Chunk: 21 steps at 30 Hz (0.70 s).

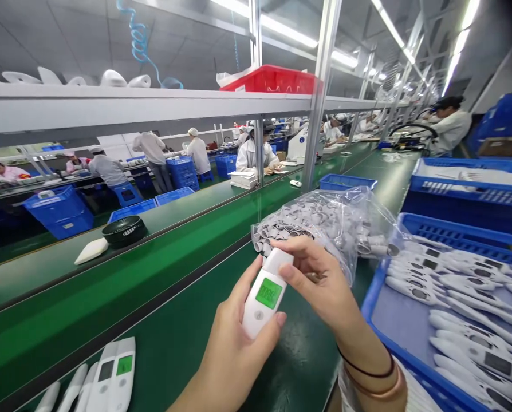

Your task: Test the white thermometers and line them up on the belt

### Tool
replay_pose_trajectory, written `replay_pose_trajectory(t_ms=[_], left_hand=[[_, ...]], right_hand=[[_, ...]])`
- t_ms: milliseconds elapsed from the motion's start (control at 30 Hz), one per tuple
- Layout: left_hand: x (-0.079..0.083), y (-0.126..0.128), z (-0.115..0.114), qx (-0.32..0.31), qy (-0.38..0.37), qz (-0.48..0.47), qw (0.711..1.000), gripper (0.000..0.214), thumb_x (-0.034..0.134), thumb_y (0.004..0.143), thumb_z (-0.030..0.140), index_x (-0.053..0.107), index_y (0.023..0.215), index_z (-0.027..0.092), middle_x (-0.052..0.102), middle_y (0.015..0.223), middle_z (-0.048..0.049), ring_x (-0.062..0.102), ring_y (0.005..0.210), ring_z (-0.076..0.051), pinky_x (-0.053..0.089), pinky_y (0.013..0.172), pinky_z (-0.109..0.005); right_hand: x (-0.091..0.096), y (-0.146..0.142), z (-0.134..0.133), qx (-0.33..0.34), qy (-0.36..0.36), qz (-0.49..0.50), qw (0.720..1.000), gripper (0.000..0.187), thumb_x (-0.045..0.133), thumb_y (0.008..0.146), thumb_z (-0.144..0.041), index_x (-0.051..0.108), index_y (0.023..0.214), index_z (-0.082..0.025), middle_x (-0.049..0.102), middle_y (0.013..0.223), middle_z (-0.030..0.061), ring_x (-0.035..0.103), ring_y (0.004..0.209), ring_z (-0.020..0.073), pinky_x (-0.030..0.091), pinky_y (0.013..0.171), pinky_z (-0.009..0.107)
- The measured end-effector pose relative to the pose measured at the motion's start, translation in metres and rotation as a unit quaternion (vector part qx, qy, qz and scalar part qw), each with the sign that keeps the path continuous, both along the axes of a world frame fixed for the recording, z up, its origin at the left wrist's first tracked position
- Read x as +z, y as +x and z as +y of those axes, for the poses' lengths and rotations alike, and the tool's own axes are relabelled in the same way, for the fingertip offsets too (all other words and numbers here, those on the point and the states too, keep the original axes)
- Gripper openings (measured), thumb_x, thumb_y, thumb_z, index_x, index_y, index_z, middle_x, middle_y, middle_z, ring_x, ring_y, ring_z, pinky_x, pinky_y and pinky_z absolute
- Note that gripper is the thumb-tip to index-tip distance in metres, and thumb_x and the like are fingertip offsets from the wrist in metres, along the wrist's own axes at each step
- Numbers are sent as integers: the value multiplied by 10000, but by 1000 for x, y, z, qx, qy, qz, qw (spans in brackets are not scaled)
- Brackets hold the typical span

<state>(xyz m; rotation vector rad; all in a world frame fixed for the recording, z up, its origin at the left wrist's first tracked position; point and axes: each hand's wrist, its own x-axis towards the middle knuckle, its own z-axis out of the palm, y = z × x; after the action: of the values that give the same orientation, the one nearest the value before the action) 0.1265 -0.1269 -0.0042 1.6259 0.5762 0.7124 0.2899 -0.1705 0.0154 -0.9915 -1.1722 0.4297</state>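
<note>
A white digital thermometer [251, 320] with a lit green screen is held upright and slightly tilted above the green bench. My left hand [234, 343] wraps its lower body, thumb on the right side and fingers behind. At the top end, my right hand [320, 274] pinches the white tip or cap between thumb and index finger. Just behind the hands lies a clear plastic bag [311, 220] full of small grey-white caps. Several more thermometers [112, 377] lie side by side at the lower left, one with its screen lit green.
On the right, a blue crate [376, 286] holds many white thermometers or housings; another blue crate [475, 186] stands behind it. A green conveyor belt [187, 252] runs alongside the bench. A black fan [125, 229] sits beyond it. A metal post [320, 97] rises ahead. Co-workers sit farther off.
</note>
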Motion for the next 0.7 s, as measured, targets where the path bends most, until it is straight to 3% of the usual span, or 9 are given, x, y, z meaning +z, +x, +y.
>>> replay_pose_trajectory(t_ms=[133,333,433,700], left_hand=[[0,-4,0,-9,1,-1,1000,744,713,895,406,416,1571,311,745,818,-51,702,753,-271,518,534,-282],[1,-6,0,-1,32,5,999,722,712,892,370,439,1557,313,742,780,-45,735,852,-301,544,534,-279],[2,-7,-1,8,51,-1,999,688,713,887,355,482,1532,297,745,780,-49,739,858,-309,555,545,-289],[7,-4,-2,13,60,7,998,690,704,874,352,485,1522,263,716,713,-35,698,657,-259,470,437,-257]], right_hand=[[3,-5,-3,-61,8,-2,998,316,750,861,-496,709,996,-213,696,779,25,639,627,126,506,503,193],[1,-14,-2,-96,13,27,995,325,740,863,-504,699,997,-211,712,794,33,651,617,135,509,485,206],[0,-16,-3,-96,15,-14,995,293,739,862,-485,722,959,-209,669,712,14,609,574,127,479,457,206],[-1,-13,-5,-89,4,1,996,237,743,866,-419,726,975,-209,663,735,11,559,559,102,418,447,188]])
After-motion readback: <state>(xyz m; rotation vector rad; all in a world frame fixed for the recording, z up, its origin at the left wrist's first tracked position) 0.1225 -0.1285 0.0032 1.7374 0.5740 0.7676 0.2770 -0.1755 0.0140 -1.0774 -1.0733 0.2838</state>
